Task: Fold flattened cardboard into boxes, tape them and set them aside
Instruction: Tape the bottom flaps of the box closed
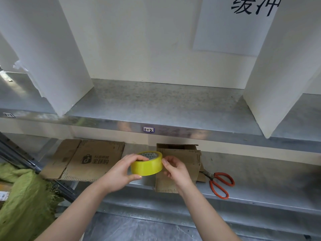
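Single view, head-worn, wide-angle. The camera is in front of a metal shelving unit [173, 105], facing it nearly square and pitched down. Landmark: the small shelf label [148, 129] on the upper shelf's front edge, close to frame centre.

- **Above the label:** white dividers [52, 49] and the back wall.
- **Below the label:** the lower shelf [260, 173] is near and seen from above. The flattened cardboard [83, 159] shows its top face.
- **Bottom edge:** the person's forearms [83, 202] enter here, below the label.

Shelf edges bow toward the frame sides.

I read 全球购 beside a shopping-bag logo on the flattened brown cardboard sheet [93, 159]; the smaller line above it blurs. A small white label [148, 129] on the grey metal shelf edge [217, 134] says 1-2. The white paper sheet [231, 35] on the wall bears large black characters, cropped.
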### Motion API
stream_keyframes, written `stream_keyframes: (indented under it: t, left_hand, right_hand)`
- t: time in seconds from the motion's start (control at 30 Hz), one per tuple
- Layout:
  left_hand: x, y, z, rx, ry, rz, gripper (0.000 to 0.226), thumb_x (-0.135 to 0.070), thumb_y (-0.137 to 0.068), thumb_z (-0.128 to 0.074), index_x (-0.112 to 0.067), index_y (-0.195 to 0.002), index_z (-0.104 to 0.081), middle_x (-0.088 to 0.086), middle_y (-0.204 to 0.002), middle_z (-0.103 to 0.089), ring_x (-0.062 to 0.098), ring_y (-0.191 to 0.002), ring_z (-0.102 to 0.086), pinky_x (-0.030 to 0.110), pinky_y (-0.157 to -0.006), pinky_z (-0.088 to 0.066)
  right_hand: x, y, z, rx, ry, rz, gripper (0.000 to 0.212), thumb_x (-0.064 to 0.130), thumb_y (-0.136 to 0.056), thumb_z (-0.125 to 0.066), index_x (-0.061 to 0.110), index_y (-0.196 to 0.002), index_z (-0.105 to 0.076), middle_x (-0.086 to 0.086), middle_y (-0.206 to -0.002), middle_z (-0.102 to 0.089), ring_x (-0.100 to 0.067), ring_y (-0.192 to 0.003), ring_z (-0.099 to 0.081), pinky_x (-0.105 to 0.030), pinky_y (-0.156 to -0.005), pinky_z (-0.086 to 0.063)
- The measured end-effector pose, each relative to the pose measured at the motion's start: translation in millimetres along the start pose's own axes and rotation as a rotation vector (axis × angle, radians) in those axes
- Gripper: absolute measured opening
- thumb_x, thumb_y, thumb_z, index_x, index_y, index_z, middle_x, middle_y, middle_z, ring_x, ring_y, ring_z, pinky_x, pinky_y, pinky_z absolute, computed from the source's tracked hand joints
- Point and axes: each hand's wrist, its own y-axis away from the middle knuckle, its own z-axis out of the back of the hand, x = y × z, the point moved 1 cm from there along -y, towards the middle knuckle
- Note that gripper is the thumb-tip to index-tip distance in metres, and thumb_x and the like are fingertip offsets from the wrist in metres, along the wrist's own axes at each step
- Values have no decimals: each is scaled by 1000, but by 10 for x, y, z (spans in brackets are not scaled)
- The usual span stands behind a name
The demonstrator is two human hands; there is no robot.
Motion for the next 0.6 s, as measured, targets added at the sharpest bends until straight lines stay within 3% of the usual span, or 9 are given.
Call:
stream_keyframes:
  t: [0.17, 0.27, 0.37, 0.6]
  left_hand:
    - [-27, -19, 10, -10, -1, 9, 66, -14, -76, -78, -55, -119, -47, -32, -122, -50, -3, -123, -42, 6, -99, -27]
    - [-30, -38, 2, -14, 10, 12, 65, -15, -77, -77, -55, -119, -48, -31, -123, -50, -2, -124, -43, 11, -101, -30]
    - [-26, -64, 0, -18, 0, 8, 66, -16, -77, -78, -56, -120, -47, -31, -123, -50, -1, -123, -44, 12, -102, -31]
    - [-27, -120, -17, -30, -27, 6, 69, -17, -77, -78, -60, -119, -45, -24, -124, -52, -4, -121, -44, 6, -99, -28]
  right_hand:
    - [-12, -26, -1, 54, -204, -55, 6, 14, -89, -68, 13, -92, -62, -5, -88, -65, -22, -84, -59, -35, -75, -48]
    - [40, -31, 3, 61, -330, -82, 13, 4, -90, -62, 6, -103, -61, -5, -92, -68, -17, -85, -65, -27, -73, -55]
    - [67, -44, 20, 78, -319, -73, 21, 5, -90, -62, 5, -111, -64, -7, -99, -73, -16, -88, -69, -28, -77, -56]
    - [55, -83, 25, -77, -234, -74, 9, 8, -85, -71, 13, -92, -73, -5, -77, -69, -14, -64, -55, -22, -61, -46]
